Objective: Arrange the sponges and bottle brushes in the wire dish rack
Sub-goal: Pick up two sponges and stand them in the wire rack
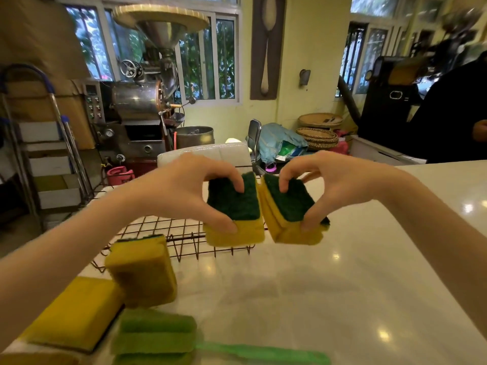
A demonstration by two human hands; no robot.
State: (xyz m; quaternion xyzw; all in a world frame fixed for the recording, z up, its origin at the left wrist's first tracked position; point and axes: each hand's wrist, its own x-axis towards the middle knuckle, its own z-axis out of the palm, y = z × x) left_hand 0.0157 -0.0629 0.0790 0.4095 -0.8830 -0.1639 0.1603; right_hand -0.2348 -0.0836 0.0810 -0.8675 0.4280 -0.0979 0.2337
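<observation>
My left hand [184, 188] grips a yellow sponge with a dark green scouring face [234, 214], held above the near edge of the dark wire dish rack [163, 230]. My right hand [334, 185] grips a second yellow and green sponge [290, 214] just to the right of the first, over the white countertop. The two sponges nearly touch. Another yellow sponge [143, 270] stands upright near the rack's front corner. A flat yellow sponge [76, 312] lies at the lower left. A light green brush with a sponge head [158, 335] and long handle [263, 351] lies along the bottom edge.
The glossy white countertop [342, 272] spreads to the right and front. Behind it stand a white chair back [205, 154], a metal roasting machine [142, 101], a stepladder [47, 154], woven baskets [319, 133], and a person in dark clothing [453, 114] at far right.
</observation>
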